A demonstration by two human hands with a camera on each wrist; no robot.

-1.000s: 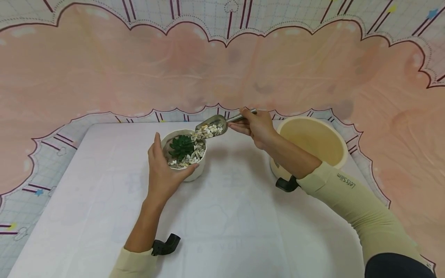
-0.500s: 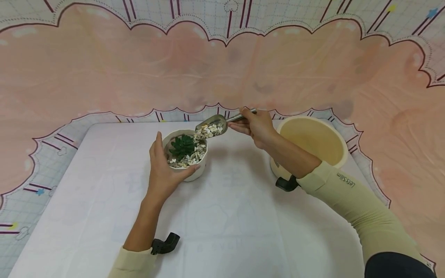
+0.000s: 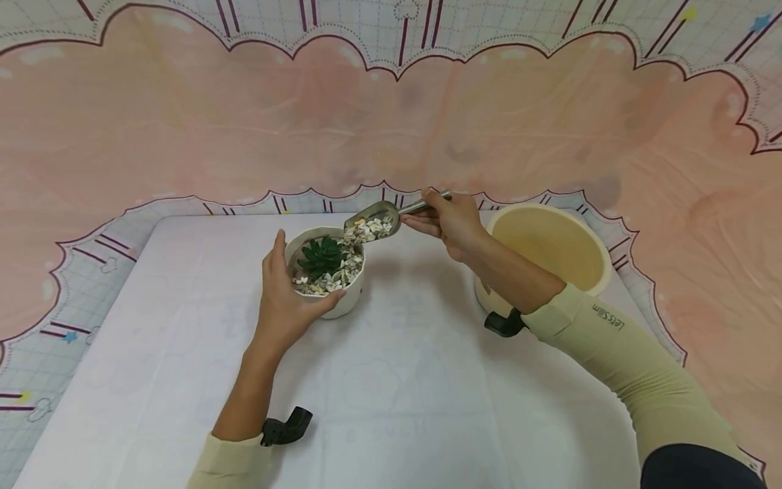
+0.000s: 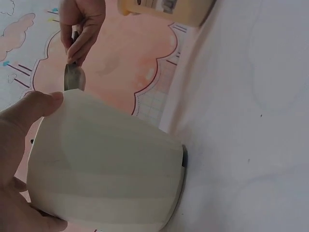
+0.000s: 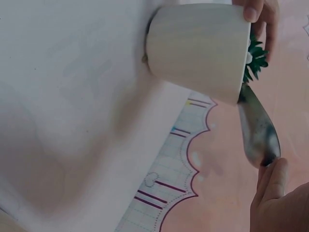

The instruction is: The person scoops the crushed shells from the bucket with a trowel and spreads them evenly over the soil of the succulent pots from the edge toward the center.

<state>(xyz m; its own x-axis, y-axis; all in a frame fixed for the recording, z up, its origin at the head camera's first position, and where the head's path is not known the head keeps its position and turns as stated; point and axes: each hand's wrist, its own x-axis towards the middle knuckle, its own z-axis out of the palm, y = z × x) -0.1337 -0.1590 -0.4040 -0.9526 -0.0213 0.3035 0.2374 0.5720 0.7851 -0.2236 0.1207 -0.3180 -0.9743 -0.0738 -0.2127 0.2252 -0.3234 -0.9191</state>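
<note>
A small green succulent grows in a white flower pot, with pale pebbles lying around its near and right side. My left hand holds the pot by its left side, thumb at the near rim. My right hand grips the handle of a metal scoop, whose tip reaches over the pot's right rim. Light stones lie in the scoop. In the left wrist view the pot wall hides the plant. The right wrist view has the scoop against the pot's rim.
A large cream tub stands at the right, partly behind my right forearm. White cloth covers the table. Beyond its far edge hangs a pink patterned cloth.
The pot has shifted very slightly right under the scoop, and the pebbles at the scoop's tip lie a little differently. My left wrist has moved slightly left. The right hand has stayed in place.
</note>
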